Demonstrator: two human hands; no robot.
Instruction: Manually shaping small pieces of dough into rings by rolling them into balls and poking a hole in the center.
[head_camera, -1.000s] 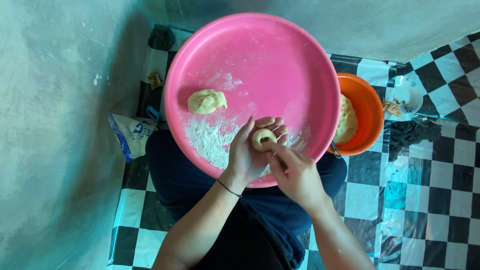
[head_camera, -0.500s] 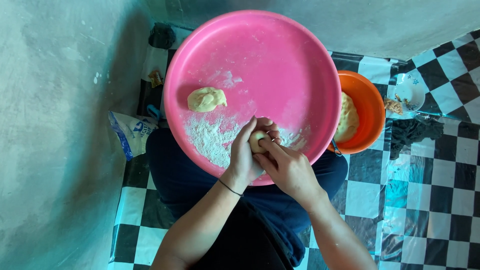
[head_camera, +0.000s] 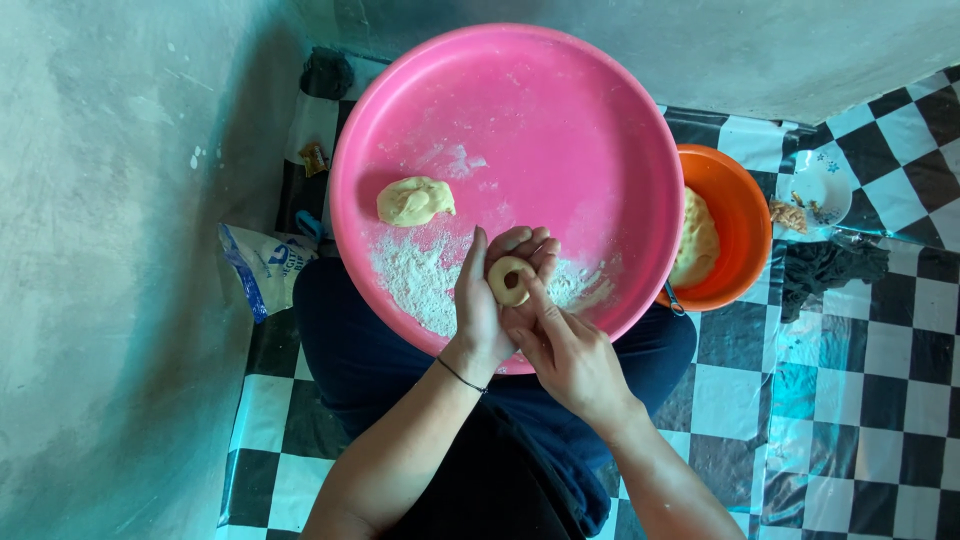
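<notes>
Nearest the camera, both forearms rise from the bottom edge, cut off there, over dark blue trousers. The right hand (head_camera: 572, 358) lies just below the left hand (head_camera: 495, 295), its forefinger stretched up to touch the lower rim of a small dough ring (head_camera: 510, 280); its other fingers are curled loosely, and whether they grip anything cannot be told. The left hand is cupped palm up, fingers half closed around the ring, which rests flat on the palm with its dimpled centre facing the camera; it is round, so no long axis shows. The hands hover over the near rim of a large pink tray (head_camera: 560, 110) lying across the lap. On the tray, a patch of flour (head_camera: 420, 280) spreads beside the hands, partly hidden by them, and a dough lump (head_camera: 413, 200) sits farther off to the left. To the right, an orange bowl (head_camera: 740, 215) of dough is partly covered by the tray's edge.
</notes>
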